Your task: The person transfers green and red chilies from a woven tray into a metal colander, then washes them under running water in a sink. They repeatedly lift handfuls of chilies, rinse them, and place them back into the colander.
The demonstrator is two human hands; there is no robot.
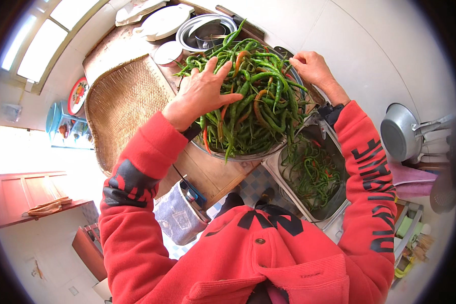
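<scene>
Long green chili peppers [266,102], some turning red or orange, are heaped high in a wide basin [247,156] whose rim shows below the pile. With fingers spread, my left hand [205,89] lies over the left side of the heap. My right hand [312,67] is at the basin's far right edge, fingers curled beside the outermost peppers. Whether something is pinched in those fingertips cannot be made out. More peppers [313,171] lie loosely inside a metal sink [338,207] below my right forearm.
A woven basket tray [125,102] leans at the left on the wooden counter [201,173]. Behind it stand a lidded white container [165,22], a metal bowl [186,36] and a small tub [168,53]. Metal pans [399,131] hang on the right wall. A cloth-covered bin [180,216] stands below the counter.
</scene>
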